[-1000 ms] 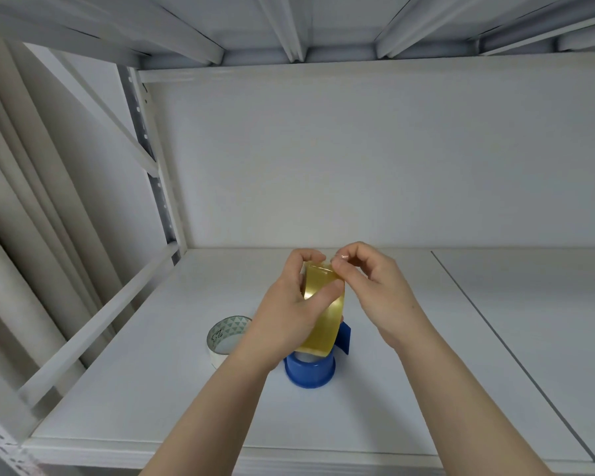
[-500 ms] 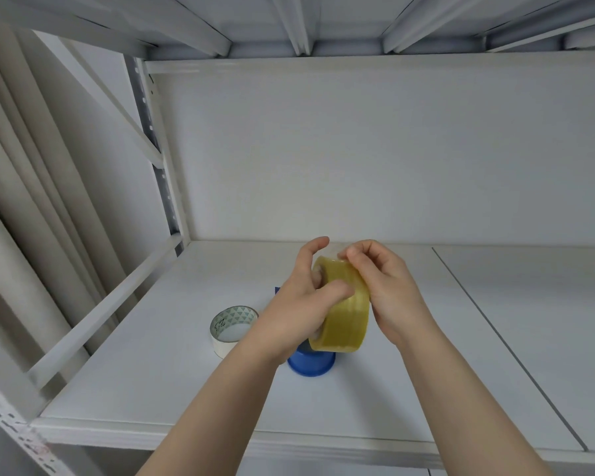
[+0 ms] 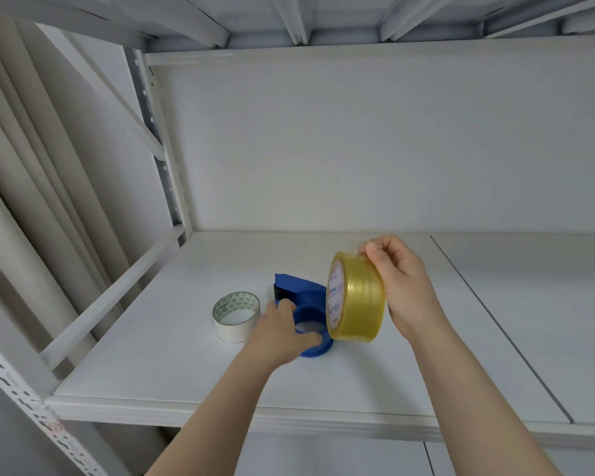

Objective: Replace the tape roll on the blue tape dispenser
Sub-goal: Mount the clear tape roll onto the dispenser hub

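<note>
Your right hand [image 3: 401, 286] grips the yellow tape roll [image 3: 356, 297] on edge above the white shelf [image 3: 426, 355], while your left hand [image 3: 279, 333] clasps the blue tape dispenser [image 3: 304, 297] resting there; 1 white tape roll [image 3: 236, 316] lies at the dispenser's 9 o'clock.

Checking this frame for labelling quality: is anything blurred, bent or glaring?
Head view: left hand on the blue plastic tape dispenser is motion-smeared; the yellowish clear tape roll in the right hand looks sharp, its label readable only in part. Wide-angle lens bows the white metal shelf edges. Lighting is soft, shadows faint, no strong glare.
</note>
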